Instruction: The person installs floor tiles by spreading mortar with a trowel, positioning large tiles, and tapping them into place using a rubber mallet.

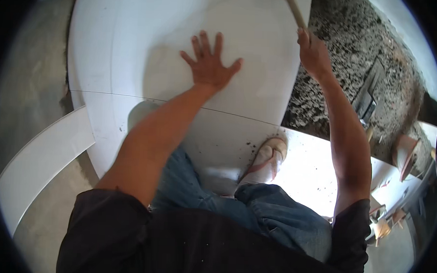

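Nearby, gritty mortar bed (348,59), perhaps trowel (369,89).

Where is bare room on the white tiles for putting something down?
Bare tile lies left of the flat left hand, up to the tile's curved edge. The near tile beside the sandalled foot is bright and bare. The mortar bed past the right hand is rough and crowded.

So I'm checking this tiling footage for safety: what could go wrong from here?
The left hand lies spread flat on the large white tile while the right hand grips a wooden handle; if that is a striking tool, a stray swing might catch fingers or crack the tile. The sandalled foot stands on a laid tile by the rough mortar bed, so shifting weight could tilt it.
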Tool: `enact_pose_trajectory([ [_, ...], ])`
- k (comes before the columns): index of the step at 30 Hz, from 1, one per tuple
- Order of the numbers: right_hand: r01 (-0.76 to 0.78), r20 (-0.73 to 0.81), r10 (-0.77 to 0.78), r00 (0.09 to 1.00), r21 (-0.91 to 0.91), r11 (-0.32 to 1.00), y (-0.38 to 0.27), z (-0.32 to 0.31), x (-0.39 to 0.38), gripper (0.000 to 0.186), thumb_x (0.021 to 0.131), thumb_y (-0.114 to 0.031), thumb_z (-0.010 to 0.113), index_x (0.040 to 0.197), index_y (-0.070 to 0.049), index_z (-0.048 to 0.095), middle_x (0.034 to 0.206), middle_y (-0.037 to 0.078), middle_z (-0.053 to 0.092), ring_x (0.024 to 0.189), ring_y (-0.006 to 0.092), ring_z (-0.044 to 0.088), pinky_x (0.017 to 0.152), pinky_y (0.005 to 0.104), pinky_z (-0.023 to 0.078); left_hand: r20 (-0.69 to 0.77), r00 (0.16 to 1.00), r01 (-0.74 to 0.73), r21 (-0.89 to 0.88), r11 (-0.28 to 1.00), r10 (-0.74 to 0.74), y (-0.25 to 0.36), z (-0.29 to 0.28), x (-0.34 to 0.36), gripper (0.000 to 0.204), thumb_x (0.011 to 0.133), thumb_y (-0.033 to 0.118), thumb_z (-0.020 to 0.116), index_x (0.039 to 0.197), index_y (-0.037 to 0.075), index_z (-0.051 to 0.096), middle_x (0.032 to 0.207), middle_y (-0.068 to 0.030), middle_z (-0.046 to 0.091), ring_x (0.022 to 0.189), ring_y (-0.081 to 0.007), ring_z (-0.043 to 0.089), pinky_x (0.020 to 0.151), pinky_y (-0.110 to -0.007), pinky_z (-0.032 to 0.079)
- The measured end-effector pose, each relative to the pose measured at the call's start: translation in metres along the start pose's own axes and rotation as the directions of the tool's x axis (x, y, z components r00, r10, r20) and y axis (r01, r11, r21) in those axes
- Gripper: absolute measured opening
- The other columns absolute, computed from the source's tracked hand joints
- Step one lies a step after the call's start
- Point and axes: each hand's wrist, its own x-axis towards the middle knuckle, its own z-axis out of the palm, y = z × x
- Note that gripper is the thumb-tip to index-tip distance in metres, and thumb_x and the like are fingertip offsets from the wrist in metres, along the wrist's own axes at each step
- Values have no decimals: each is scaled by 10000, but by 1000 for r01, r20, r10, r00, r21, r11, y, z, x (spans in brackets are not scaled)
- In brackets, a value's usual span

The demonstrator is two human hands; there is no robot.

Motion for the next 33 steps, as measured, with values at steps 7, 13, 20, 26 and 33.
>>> enact_pose_trajectory([
  [7, -89, 14, 88, 996, 40, 995, 24, 3, -20, 631, 975, -537, 329, 972, 45, 574, 809, 277, 643, 797, 474, 622, 726, 513, 504, 55, 993, -110, 34, 993, 108, -17, 9, 10, 902, 826, 746, 385, 1526, 241, 126, 1595, -79, 36, 1451, -374, -37, 1068, -701, -36],
  [13, -71, -2, 72, 997, 159, 985, 12, 8, -29, 625, 979, -534, 341, 976, 41, 584, 773, 259, 643, 756, 436, 643, 676, 494, 514, 8, 993, -114, 55, 992, 114, -25, 15, 10, 880, 845, 703, 400, 1527, 220, 125, 1591, -111, 40, 1451, -374, -34, 1064, -707, -29],
  [20, -83, 122, 75, 990, 63, 995, 6, 7, -11, 656, 973, -549, 345, 970, 58, 595, 770, 258, 649, 775, 445, 640, 717, 493, 518, 87, 817, -563, -86, 822, 569, 16, 36, -114, 701, 882, 549, 435, 1481, 213, 293, 1576, -107, 121, 1447, -348, 49, 1077, -701, 25],
  [26, -35, 31, 30, 999, 158, 987, 6, 3, -47, 604, 978, -513, 370, 936, 56, 568, 726, 260, 637, 722, 450, 636, 672, 502, 513, 165, 489, -851, -127, 510, 857, -6, 32, -119, 603, 912, 531, 404, 1455, 280, 330, 1577, -4, 138, 1449, -283, 79, 1078, -699, 37],
  [33, -4, -18, 8, 1000, 217, 976, 11, -1, -45, 495, 981, -467, 416, 907, 11, 524, 688, 262, 622, 675, 469, 620, 608, 529, 495, 207, 422, -880, -138, 454, 883, -9, 28, -118, 590, 914, 519, 424, 1456, 309, 320, 1575, 21, 147, 1452, -272, 74, 1069, -714, 39],
])
